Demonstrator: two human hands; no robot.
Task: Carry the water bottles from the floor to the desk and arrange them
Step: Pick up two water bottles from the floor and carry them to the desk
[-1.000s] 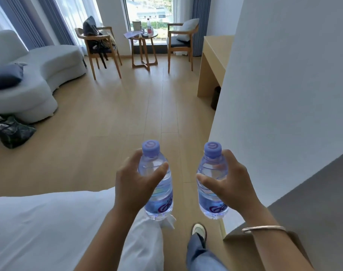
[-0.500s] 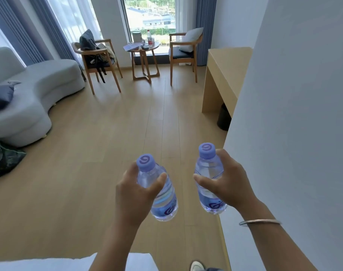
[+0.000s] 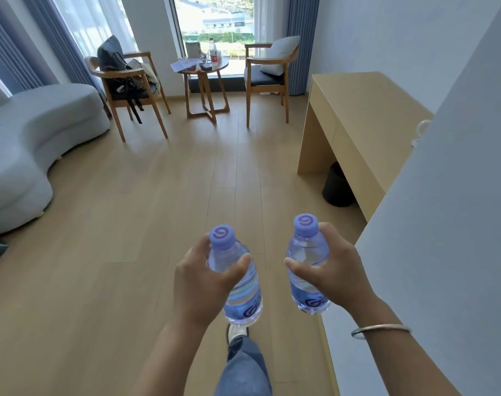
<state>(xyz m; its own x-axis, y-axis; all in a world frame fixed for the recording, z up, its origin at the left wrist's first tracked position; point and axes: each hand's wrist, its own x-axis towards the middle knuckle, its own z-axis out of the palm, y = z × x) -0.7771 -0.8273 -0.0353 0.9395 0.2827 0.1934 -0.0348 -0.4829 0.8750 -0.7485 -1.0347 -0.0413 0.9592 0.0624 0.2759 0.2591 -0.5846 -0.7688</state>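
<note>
My left hand (image 3: 203, 284) grips a clear water bottle (image 3: 240, 292) with a purple cap, held upright above the wooden floor. In my right hand (image 3: 333, 270) I hold a second, matching bottle (image 3: 306, 252), also upright. Both are carried side by side at waist height. The light wooden desk (image 3: 357, 110) stands ahead on the right against the wall, partly hidden by a white wall corner.
A white wall (image 3: 455, 224) runs close along my right. A black bin (image 3: 336, 185) sits under the desk. Ahead are two wooden chairs (image 3: 269, 78), a small round table (image 3: 203, 81) and a grey sofa (image 3: 29, 144) on the left.
I have walked forward with both bottles; the white bed at the bottom has dropped out of view, and the desk and chairs are closer.
</note>
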